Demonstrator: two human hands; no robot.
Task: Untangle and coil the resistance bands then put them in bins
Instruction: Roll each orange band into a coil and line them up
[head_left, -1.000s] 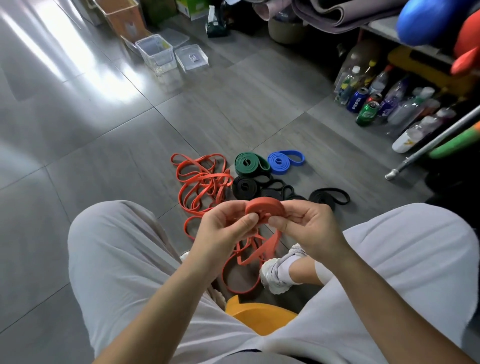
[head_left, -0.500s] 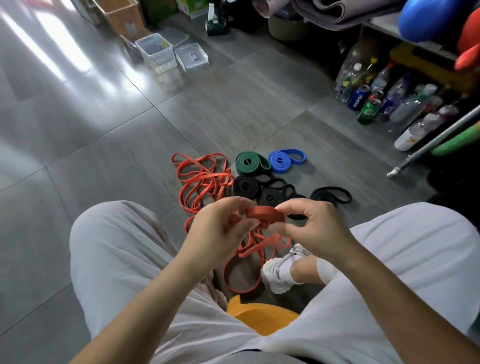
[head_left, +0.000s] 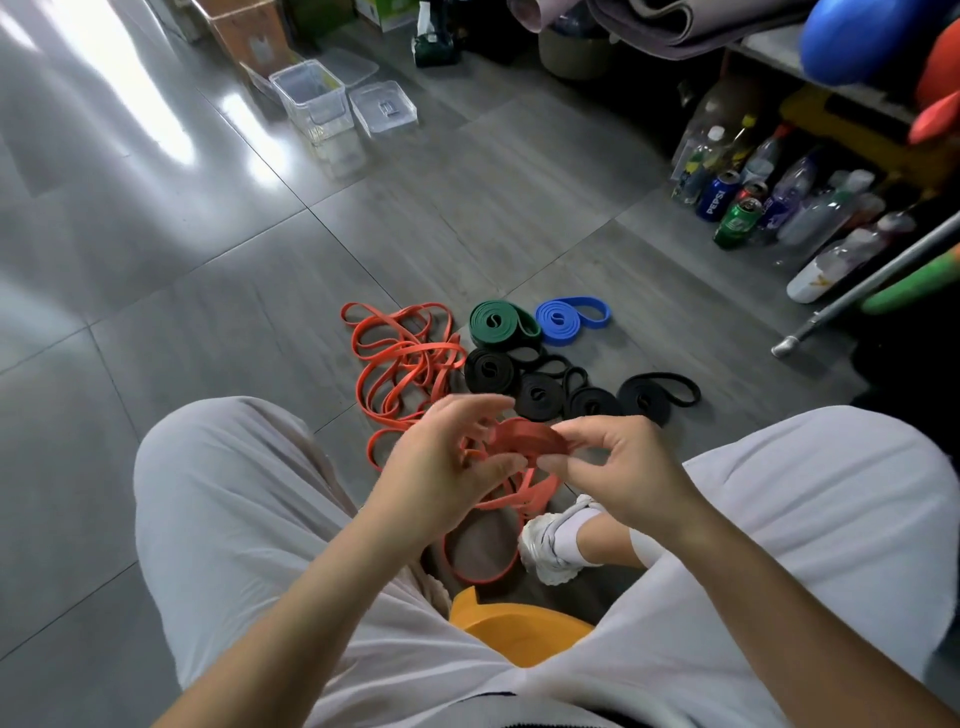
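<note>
Coiling step. The grip of my right hand (head_left: 618, 467) pinched the part-wound flat red rubber resistance band (head_left: 524, 439) above the floor, between my knees. That of my left hand (head_left: 441, 467) stood loosely open, thumb against the coil. Next, I judged, the hanging tail needed winding in.

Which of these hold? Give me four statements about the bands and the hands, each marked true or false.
1. The right hand pinches a red coil. True.
2. The green coil lies in a clear bin. False: the green coil lies on the floor beside the blue coil; the clear bins stand further away.
3. Black coils lie on the floor. True.
4. Every red band is coiled. False: a loose red tangle lies on the floor.
</note>
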